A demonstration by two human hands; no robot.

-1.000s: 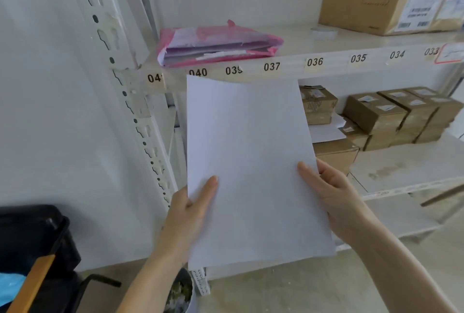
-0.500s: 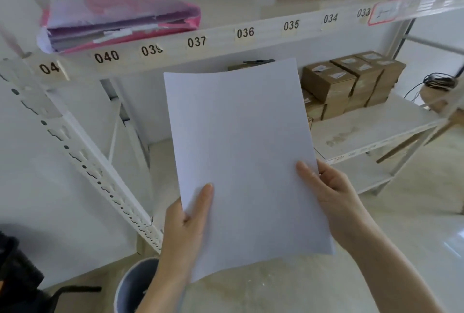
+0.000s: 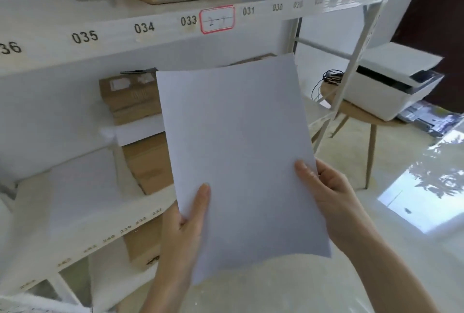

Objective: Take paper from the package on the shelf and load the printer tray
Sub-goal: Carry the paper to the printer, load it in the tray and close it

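Observation:
I hold a stack of white paper (image 3: 238, 151) upright in front of me with both hands. My left hand (image 3: 185, 222) grips its lower left edge, thumb on the front. My right hand (image 3: 326, 192) grips the lower right edge, thumb on the sheet. A white printer (image 3: 386, 86) with a raised lid stands at the right on a round wooden stool (image 3: 361, 111), beyond the shelf's end post. The pink paper package is out of view.
A white metal shelf unit (image 3: 140, 28) with numbered labels fills the left and centre, holding cardboard boxes (image 3: 133, 96). Its slanted end post (image 3: 356, 43) stands between me and the printer. A black cable (image 3: 326, 79) lies beside the printer. Glossy pale floor (image 3: 414, 212) spreads at the right.
The view has swung right along the shelf: the pink package and labels 040-037 left the frame, and the printer on its stool came into sight. Both hands keep the same grip on the paper.

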